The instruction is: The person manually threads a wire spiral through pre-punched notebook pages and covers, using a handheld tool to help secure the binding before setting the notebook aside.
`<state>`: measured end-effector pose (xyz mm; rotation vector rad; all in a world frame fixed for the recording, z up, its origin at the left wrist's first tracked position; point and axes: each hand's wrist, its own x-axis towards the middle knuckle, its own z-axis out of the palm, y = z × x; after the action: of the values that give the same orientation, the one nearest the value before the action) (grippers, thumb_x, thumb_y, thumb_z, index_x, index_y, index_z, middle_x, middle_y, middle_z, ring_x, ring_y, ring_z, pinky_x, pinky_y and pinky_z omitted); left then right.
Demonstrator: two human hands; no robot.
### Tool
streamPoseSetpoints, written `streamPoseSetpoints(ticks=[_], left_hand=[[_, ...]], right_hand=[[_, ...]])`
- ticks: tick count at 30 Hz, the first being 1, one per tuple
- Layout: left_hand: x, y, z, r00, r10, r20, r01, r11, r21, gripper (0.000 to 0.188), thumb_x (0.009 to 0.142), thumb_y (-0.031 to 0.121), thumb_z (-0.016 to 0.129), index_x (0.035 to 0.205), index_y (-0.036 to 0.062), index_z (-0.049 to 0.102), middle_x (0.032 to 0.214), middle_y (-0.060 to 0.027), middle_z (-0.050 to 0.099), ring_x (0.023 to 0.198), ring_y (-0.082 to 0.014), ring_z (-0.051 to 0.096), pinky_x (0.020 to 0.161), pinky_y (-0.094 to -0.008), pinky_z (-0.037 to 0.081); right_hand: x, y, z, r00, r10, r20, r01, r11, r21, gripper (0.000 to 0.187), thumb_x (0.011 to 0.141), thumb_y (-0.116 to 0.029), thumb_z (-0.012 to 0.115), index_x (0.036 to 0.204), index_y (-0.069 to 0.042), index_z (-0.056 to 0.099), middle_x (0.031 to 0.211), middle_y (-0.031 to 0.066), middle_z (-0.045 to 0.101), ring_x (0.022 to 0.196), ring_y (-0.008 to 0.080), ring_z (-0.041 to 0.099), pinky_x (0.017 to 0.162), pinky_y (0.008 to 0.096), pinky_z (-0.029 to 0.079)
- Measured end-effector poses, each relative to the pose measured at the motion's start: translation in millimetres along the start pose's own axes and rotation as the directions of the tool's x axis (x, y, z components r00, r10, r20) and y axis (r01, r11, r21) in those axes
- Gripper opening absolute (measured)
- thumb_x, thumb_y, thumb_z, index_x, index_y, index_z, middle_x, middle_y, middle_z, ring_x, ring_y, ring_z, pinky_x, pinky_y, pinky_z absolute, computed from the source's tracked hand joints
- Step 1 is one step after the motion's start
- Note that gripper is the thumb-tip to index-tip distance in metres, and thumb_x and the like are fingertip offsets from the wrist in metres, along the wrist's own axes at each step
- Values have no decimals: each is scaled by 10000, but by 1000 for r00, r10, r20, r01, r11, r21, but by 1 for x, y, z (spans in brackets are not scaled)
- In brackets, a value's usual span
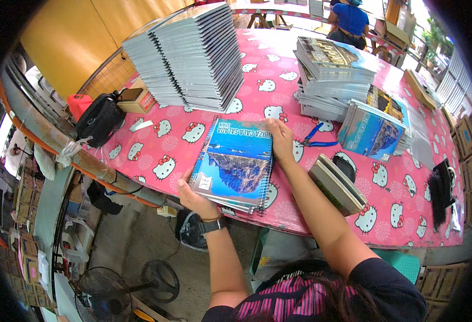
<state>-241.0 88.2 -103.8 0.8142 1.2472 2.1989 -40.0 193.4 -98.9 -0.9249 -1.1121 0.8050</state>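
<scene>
A small stack of spiral-bound notebooks (233,166) with a blue sea-and-cliff cover lies in front of me on the pink table. The cover appears upside down, and the black coil runs along the right edge. My left hand (196,199), with a watch on its wrist, is closed round the lower left corner. At the upper right edge my right hand (280,138) grips the same stack, fingers over the coil. Just right of that hand lie blue-handled pliers (317,140). Fingertips under the stack are hidden.
A tall double pile of spiral notebooks (187,59) stands at the back left, beside a black bag (101,119). More notebooks (375,129) are piled at the right, near a thick block (337,185). A fan (104,295) stands below left. Another person (349,21) is far back.
</scene>
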Motion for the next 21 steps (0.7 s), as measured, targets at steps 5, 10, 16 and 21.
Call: streamPoseSetpoints(ticks=[5,10,16,21], left_hand=[[-5,8,17,990,28,-136,-12,993,121,418,985,285,427,955,-85,619,853,-132,631,751,-198,600,695,-335,498],[-12,-5,21,938,312,-151,-234,890,391,491,1001,320,308,905,-64,599,918,-158,595,818,-250,567,758,-393,467],[-13,-7,24,953,281,-114,-216,893,395,455,995,308,313,964,-62,575,955,-141,561,891,-245,535,807,-388,429],[-2,-13,14,973,200,-113,-153,931,331,432,978,283,355,987,-82,586,996,-150,580,886,-232,562,809,-372,456]], right_hand=[[7,12,-10,991,17,-130,-9,998,63,270,933,-237,535,862,-5,654,692,-19,543,654,79,456,597,244,369],[5,13,-3,986,-106,-130,120,987,107,272,934,-245,530,892,-4,649,713,-6,579,678,84,498,624,261,399],[-6,2,0,986,-33,-163,24,998,-52,303,932,-274,512,954,8,619,792,51,598,758,118,526,689,279,421],[4,12,4,953,-169,-253,108,965,-238,283,929,-255,498,871,0,605,747,29,553,726,118,497,669,277,410]])
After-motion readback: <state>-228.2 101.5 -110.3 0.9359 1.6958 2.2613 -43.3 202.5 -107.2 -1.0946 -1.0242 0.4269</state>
